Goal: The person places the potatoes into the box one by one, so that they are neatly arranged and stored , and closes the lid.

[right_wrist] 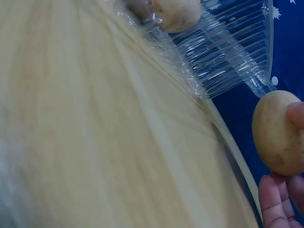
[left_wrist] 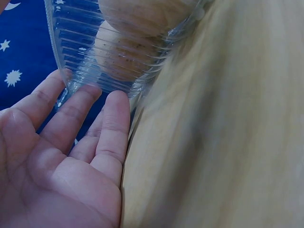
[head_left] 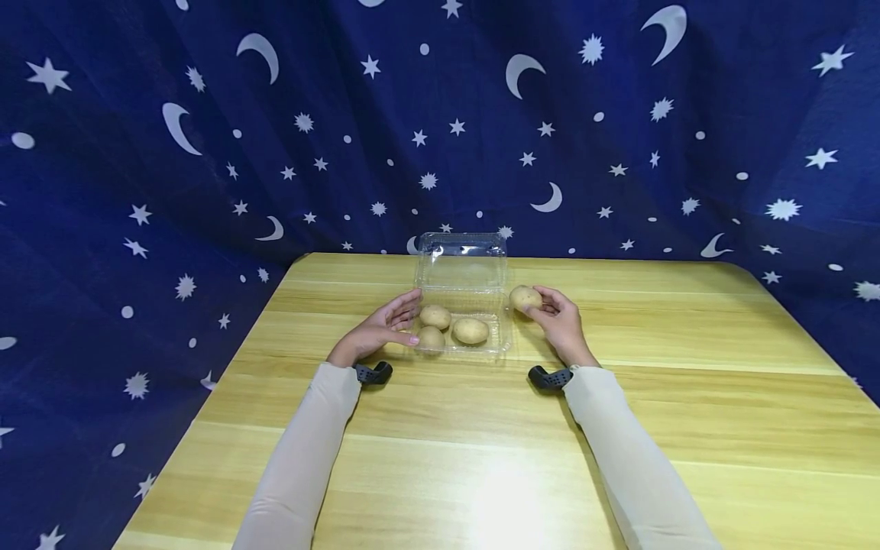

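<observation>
A clear plastic clamshell box (head_left: 498, 336) lies on the table with its lid (head_left: 462, 263) raised at the back. Inside it are three potatoes: one at the back left (head_left: 435, 316), one at the front left (head_left: 431, 339) and one toward the right (head_left: 470, 331). The left hand (head_left: 381, 327) rests its fairly straight fingertips against the box's left wall, as the left wrist view also shows. Just off the box's right side, the right hand (head_left: 562, 325) holds another potato (right_wrist: 275, 133) between thumb and fingers, above the table.
The box stands on a light wood-grain table (head_left: 687, 367), toward its back edge. Behind and to the left hangs a dark blue curtain (head_left: 385, 168) with white stars and moons. Each wrist wears a black strap device, such as the one on the right wrist (head_left: 548, 378).
</observation>
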The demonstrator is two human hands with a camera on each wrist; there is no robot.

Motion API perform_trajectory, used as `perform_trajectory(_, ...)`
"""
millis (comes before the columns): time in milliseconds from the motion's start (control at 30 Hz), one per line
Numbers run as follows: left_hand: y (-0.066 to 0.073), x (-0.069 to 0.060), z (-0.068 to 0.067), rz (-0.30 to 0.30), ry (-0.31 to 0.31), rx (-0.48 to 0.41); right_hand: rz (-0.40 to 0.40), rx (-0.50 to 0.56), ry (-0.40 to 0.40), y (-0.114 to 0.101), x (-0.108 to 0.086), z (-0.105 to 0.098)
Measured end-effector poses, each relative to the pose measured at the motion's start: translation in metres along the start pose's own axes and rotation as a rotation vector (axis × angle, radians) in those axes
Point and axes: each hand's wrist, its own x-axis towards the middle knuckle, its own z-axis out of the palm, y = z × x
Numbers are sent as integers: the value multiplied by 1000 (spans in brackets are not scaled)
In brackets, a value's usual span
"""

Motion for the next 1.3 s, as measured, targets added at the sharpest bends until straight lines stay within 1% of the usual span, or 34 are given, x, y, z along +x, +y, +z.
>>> perform_trajectory(200, 0, 1, 1, 4, 0, 7, -33, 63, 30, 3, 1, 0)
perform_trajectory(400, 0, 1, 0, 13, -3, -3, -97, 159, 60, 0, -2, 1)
perform_trajectory(567, 1, 1, 1, 16, -6, -8, -147, 206, 70, -1, -1, 3)
perform_trajectory(767, 1, 1, 1, 18, -9, -3, -191, 229, 47, -1, -1, 6)
perform_trajectory(1033, 1, 1, 1, 11, -9, 1, -223, 226, 4, -3, -2, 7)
perform_trajectory(1300, 0, 1, 1, 20, -10, 0, -223, 196, -52, -7, -3, 10)
